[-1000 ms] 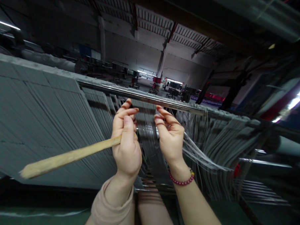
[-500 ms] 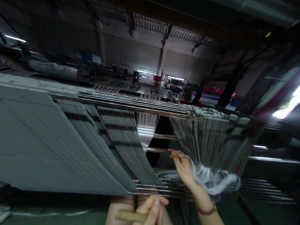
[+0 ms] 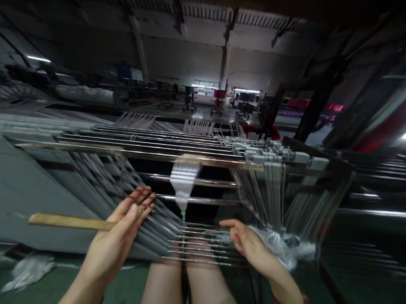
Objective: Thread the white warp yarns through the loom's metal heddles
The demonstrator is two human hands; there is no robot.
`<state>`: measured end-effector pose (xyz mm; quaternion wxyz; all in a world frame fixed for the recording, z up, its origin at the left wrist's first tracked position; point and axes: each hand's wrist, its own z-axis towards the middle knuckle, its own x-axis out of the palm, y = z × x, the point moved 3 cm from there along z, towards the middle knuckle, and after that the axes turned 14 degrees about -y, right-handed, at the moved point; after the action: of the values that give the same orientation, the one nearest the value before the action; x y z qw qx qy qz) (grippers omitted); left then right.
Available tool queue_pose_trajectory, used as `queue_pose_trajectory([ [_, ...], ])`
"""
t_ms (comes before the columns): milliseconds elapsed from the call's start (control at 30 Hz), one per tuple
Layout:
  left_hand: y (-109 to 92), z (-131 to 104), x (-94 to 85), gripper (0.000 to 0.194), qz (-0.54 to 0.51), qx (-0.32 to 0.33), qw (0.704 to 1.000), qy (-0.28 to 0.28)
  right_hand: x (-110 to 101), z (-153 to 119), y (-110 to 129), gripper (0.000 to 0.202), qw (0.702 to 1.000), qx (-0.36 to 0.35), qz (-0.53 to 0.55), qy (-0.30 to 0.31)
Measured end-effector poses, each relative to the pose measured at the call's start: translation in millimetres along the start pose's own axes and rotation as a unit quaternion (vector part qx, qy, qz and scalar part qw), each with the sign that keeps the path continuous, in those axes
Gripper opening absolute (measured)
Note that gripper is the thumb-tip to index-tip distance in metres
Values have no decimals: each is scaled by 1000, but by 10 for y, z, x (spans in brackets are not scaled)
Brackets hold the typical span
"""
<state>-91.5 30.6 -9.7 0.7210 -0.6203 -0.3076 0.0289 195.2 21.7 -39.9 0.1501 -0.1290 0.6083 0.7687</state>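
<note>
My left hand [image 3: 120,227] has a flat yellow-brown stick [image 3: 68,220] held under the thumb, its long end pointing left. The fingers of that hand are stretched out against the hanging grey heddles [image 3: 153,235]. At the right, my right hand [image 3: 247,242] has its index finger extended and the others loosely bent, with nothing visible in it. Beside and behind it hangs a loose bundle of white threads [image 3: 288,247]. Between the hands, a fan of white warp threads [image 3: 184,184] narrows down to a green tie [image 3: 183,214].
Long metal bars [image 3: 155,147] cross the loom frame, with lower rods [image 3: 207,255] just above my knees. Grey heddles [image 3: 275,189] hang at the right. White waste yarn [image 3: 28,271] lies on the green floor. A wrapped white roll [image 3: 86,96] sits behind.
My left hand has moved up and left from above my lap to the grey heddles, taking the stick along. Those heddles have spread leftward. My right hand has dropped slightly, its fingers more bent.
</note>
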Motion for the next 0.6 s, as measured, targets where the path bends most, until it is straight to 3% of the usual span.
queue_pose_trajectory([
  [33, -5, -53, -33, 37, 38, -14, 999, 22, 49, -87, 28, 65, 996, 35, 49, 71],
  [100, 92, -251, -67, 35, 134, -49, 987, 73, 198, -314, 90, 72, 936, 142, 198, 255],
  [133, 192, -382, -69, 33, 178, -68, 976, 103, 268, -413, 117, 70, 909, 170, 232, 303],
  [167, 321, -519, -73, 29, 216, -90, 965, 117, 338, -483, 127, 63, 899, 182, 240, 316],
  [233, 582, -764, -59, 24, 265, -65, 954, 121, 459, -511, 122, 49, 936, 140, 217, 237],
  [300, 841, -956, -12, 27, 278, -47, 947, 157, 562, -458, 128, 51, 966, 75, 211, 130],
  [367, 1036, -1066, 23, 28, 282, -52, 938, 194, 646, -381, 159, 55, 977, 27, 199, 66],
  [467, 1136, -1086, -7, 27, 313, -66, 930, 184, 733, -278, 253, 35, 981, -12, 181, 68],
  [600, 1059, -1047, -174, 25, 300, -127, 933, 155, 739, -182, 329, 18, 979, -28, 171, 105],
])
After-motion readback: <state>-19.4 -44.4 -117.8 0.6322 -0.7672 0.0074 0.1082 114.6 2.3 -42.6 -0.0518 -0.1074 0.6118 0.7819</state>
